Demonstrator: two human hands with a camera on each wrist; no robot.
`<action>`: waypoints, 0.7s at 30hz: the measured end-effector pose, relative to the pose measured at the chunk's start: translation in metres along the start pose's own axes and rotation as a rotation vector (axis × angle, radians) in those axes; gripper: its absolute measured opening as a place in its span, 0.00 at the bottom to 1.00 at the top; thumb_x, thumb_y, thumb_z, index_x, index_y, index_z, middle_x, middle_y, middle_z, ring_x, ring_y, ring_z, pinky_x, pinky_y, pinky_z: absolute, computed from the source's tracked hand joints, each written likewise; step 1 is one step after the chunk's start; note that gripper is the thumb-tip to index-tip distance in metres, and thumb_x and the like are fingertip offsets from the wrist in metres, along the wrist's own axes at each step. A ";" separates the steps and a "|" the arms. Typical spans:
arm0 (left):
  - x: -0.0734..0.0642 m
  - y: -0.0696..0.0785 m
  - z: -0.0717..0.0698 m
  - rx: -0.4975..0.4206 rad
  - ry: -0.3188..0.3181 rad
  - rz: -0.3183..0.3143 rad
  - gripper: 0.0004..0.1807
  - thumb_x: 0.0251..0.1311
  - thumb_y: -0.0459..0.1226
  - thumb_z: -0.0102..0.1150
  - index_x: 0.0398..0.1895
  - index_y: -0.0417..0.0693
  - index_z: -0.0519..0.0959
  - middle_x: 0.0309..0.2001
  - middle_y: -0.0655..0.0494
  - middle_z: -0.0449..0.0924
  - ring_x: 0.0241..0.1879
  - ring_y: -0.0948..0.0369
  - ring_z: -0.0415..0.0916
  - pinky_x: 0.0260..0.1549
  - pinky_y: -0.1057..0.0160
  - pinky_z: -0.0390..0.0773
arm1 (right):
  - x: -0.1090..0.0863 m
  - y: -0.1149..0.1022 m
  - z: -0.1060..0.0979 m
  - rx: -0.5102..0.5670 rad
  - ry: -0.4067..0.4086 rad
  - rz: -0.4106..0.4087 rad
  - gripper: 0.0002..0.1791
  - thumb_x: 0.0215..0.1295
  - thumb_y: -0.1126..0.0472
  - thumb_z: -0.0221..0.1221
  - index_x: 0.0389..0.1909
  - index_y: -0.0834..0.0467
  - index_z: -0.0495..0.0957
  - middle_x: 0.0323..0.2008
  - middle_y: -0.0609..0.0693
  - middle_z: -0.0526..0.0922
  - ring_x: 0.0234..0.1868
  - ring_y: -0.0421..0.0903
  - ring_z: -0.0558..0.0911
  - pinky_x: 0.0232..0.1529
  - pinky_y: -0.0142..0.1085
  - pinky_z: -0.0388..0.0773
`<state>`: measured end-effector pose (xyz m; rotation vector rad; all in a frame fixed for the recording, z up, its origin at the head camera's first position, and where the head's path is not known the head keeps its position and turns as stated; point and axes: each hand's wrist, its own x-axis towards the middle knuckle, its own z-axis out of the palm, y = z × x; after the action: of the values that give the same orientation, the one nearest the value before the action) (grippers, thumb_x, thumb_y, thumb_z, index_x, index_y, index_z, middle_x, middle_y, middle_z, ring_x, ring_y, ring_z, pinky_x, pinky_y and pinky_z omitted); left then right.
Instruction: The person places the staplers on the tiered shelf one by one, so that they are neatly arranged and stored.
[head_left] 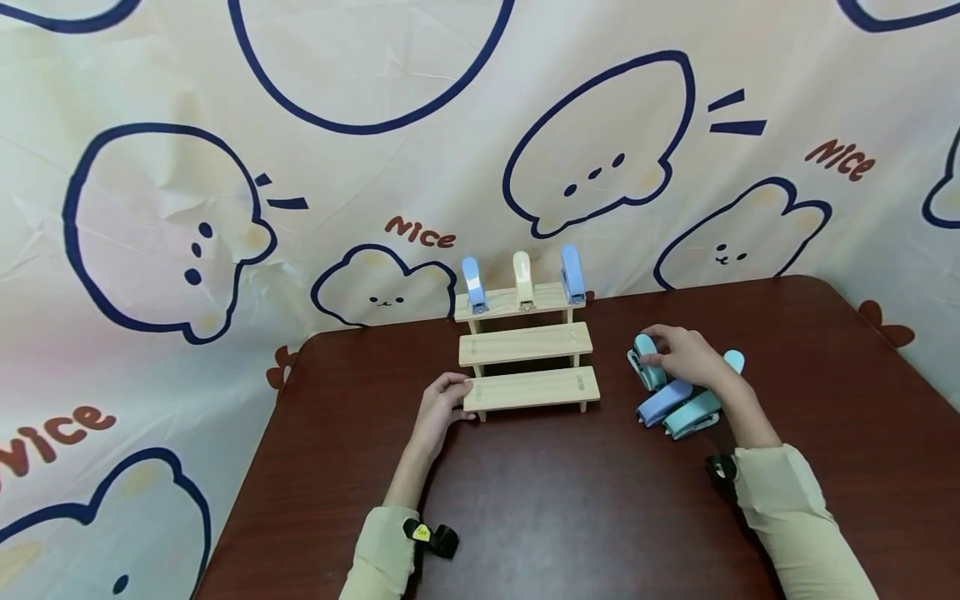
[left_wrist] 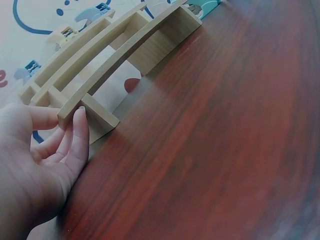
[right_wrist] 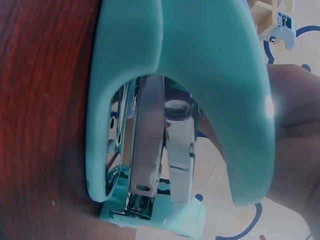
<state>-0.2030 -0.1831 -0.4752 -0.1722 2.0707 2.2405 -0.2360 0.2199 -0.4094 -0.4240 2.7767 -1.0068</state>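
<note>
My left hand [head_left: 438,408] grips the left end of the lowest step of a three-step wooden stand [head_left: 532,390], thumb above and fingers beneath, as the left wrist view also shows. To the right of the stand, my right hand [head_left: 686,357] pinches a teal stapler [head_left: 647,367] between thumb and fingers. Close beside it lie a periwinkle stapler [head_left: 664,402] and another teal stapler [head_left: 692,415]. One more teal stapler [head_left: 734,360] is partly hidden behind the right wrist. A teal stapler [right_wrist: 215,65] fills much of the right wrist view, its metal magazine showing.
Along the stand's top step sit a light blue stapler [head_left: 473,285], a cream stapler [head_left: 523,280] and a blue stapler [head_left: 572,275]. The stand is near the back edge of the dark wooden table [head_left: 540,500]. A printed cloth [head_left: 360,183] hangs behind.
</note>
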 end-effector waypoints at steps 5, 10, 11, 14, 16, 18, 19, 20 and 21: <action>0.001 0.000 -0.001 -0.005 -0.008 0.013 0.12 0.71 0.35 0.59 0.50 0.34 0.77 0.43 0.47 0.80 0.33 0.59 0.80 0.28 0.64 0.83 | 0.000 0.002 0.002 0.005 -0.010 -0.020 0.28 0.72 0.66 0.61 0.68 0.74 0.68 0.53 0.71 0.81 0.51 0.64 0.82 0.42 0.50 0.82; 0.000 0.000 0.000 -0.011 -0.009 0.012 0.12 0.71 0.35 0.59 0.50 0.34 0.77 0.43 0.47 0.79 0.33 0.60 0.80 0.28 0.64 0.83 | 0.001 0.003 0.002 0.012 -0.016 -0.025 0.28 0.73 0.66 0.61 0.68 0.74 0.68 0.54 0.72 0.81 0.51 0.64 0.82 0.42 0.50 0.82; 0.000 0.000 0.000 -0.009 -0.007 0.011 0.12 0.71 0.35 0.59 0.50 0.34 0.77 0.42 0.47 0.79 0.33 0.60 0.80 0.28 0.64 0.83 | 0.000 0.003 0.002 0.012 -0.018 -0.025 0.28 0.73 0.66 0.61 0.68 0.74 0.68 0.54 0.72 0.80 0.51 0.64 0.82 0.42 0.50 0.82; 0.000 -0.001 0.000 -0.011 -0.005 0.005 0.12 0.71 0.35 0.59 0.50 0.34 0.76 0.43 0.47 0.80 0.33 0.60 0.80 0.28 0.64 0.83 | 0.000 0.003 0.002 0.010 -0.022 -0.022 0.28 0.72 0.66 0.61 0.68 0.74 0.68 0.53 0.71 0.81 0.51 0.64 0.82 0.43 0.50 0.82; 0.000 -0.002 0.000 -0.009 -0.005 0.004 0.13 0.71 0.35 0.59 0.50 0.33 0.76 0.43 0.47 0.80 0.33 0.60 0.80 0.28 0.64 0.83 | 0.000 0.003 0.002 0.011 -0.024 -0.018 0.28 0.72 0.67 0.61 0.68 0.74 0.68 0.53 0.71 0.81 0.51 0.64 0.82 0.43 0.51 0.82; 0.000 -0.002 0.000 -0.005 -0.005 0.005 0.13 0.71 0.35 0.59 0.50 0.33 0.76 0.42 0.48 0.80 0.33 0.60 0.80 0.28 0.64 0.83 | 0.000 0.003 0.002 0.011 -0.025 -0.013 0.28 0.73 0.66 0.61 0.68 0.74 0.68 0.53 0.71 0.81 0.51 0.64 0.82 0.43 0.51 0.82; 0.000 -0.002 0.000 -0.002 -0.005 0.006 0.13 0.71 0.35 0.59 0.50 0.34 0.76 0.42 0.48 0.80 0.33 0.60 0.80 0.28 0.64 0.83 | 0.000 0.002 0.002 0.011 -0.024 -0.013 0.28 0.73 0.66 0.61 0.68 0.74 0.68 0.53 0.71 0.81 0.51 0.64 0.82 0.43 0.51 0.82; 0.000 -0.002 -0.001 0.001 -0.006 0.007 0.13 0.71 0.35 0.59 0.51 0.34 0.76 0.41 0.48 0.80 0.33 0.60 0.80 0.28 0.64 0.83 | 0.000 0.002 0.002 0.010 -0.022 -0.010 0.27 0.73 0.66 0.61 0.68 0.74 0.68 0.53 0.71 0.81 0.51 0.64 0.82 0.44 0.52 0.82; 0.000 -0.001 -0.001 0.002 -0.008 0.007 0.13 0.71 0.35 0.59 0.51 0.34 0.76 0.41 0.48 0.80 0.33 0.60 0.80 0.29 0.63 0.83 | 0.000 0.002 0.002 0.008 -0.020 -0.009 0.28 0.73 0.66 0.61 0.68 0.74 0.68 0.54 0.71 0.81 0.52 0.64 0.82 0.44 0.52 0.82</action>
<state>-0.2027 -0.1837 -0.4764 -0.1555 2.0734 2.2390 -0.2358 0.2198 -0.4124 -0.4437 2.7550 -1.0099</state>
